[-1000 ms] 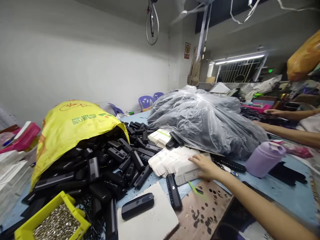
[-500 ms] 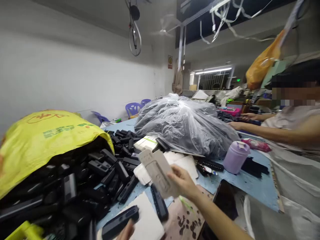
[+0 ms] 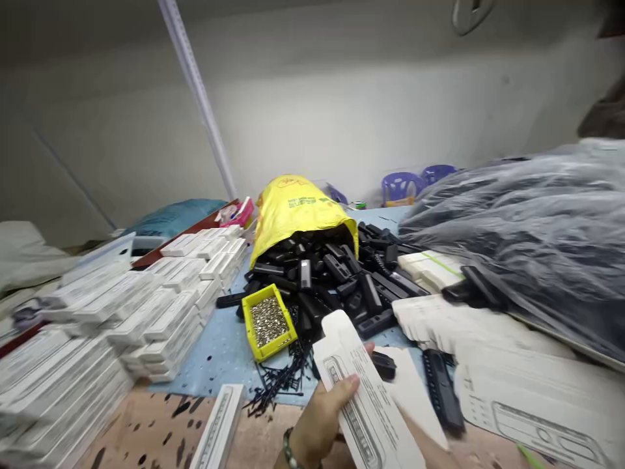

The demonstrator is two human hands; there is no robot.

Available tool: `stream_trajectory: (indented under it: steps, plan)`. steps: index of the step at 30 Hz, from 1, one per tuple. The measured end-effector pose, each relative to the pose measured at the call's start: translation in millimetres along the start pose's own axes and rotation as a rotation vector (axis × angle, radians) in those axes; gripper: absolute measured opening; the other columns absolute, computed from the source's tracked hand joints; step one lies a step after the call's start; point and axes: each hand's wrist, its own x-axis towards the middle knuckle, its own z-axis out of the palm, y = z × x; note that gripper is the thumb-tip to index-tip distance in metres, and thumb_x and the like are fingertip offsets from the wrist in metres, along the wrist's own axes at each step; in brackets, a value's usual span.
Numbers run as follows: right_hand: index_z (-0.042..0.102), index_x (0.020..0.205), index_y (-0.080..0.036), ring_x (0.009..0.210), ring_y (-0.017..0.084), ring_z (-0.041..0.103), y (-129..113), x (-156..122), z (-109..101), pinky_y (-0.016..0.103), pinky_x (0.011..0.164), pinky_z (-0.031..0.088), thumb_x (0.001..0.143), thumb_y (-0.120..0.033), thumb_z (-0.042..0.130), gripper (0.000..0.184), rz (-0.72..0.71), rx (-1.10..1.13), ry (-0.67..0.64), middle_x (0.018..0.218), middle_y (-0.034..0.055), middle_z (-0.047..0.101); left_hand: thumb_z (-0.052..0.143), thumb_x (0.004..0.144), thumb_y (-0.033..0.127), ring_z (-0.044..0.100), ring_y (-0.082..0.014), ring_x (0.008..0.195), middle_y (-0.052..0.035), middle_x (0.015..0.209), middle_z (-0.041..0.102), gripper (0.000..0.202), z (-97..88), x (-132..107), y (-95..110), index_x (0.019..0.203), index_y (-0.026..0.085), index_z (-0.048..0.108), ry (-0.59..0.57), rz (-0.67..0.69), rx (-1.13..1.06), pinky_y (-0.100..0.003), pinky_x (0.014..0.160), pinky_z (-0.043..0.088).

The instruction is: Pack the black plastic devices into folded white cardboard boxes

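Note:
A white printed carton (image 3: 368,397), with an open flap at its far end, is gripped by my left hand (image 3: 319,413). The left thumb presses on its printed face, and a beaded bracelet circles that wrist. Behind the carton's near right side comes my right forearm (image 3: 430,449); the right hand's fingers are largely hidden by the carton. A fingertip shows past the far edge, though I cannot tell whose hand it belongs to. Just right of the hands, a black ridged strip-like part (image 3: 442,391) lies beside white card. Another white box (image 3: 219,426) rests to the left.
Stacks of white boxes (image 3: 170,316) fill the left. A yellow tray (image 3: 249,326) holds small metal pieces, near loose black screw-like pins (image 3: 283,384). Black parts (image 3: 336,267) spill from a yellow bag (image 3: 297,208). Flat cartons (image 3: 541,397) and a large plastic bag (image 3: 537,241) are right.
My view has swung left, bringing the box stacks and yellow tray into sight. The carton that was in my right hand is now in my left hand's grip, nearer to me.

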Motion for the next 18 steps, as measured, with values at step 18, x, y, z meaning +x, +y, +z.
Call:
stream_trajectory:
  steps: [18]
  plan:
    - [0.040, 0.139, -0.037, 0.128, 0.023, 0.049, -16, 13, -21, 0.046, 0.106, 0.042, 0.092, -0.037, 0.053, 0.049, 0.307, 1.022, -0.635, 0.138, 0.0045, 0.052, 0.078, 0.065, 0.042, 0.058, -0.0186, 0.089, -0.0082, 0.097, 0.063, 0.058, -4.2, -29, -1, 0.110, 0.009, 0.062, -0.125, 0.056, 0.241, -0.029, 0.084, 0.045]
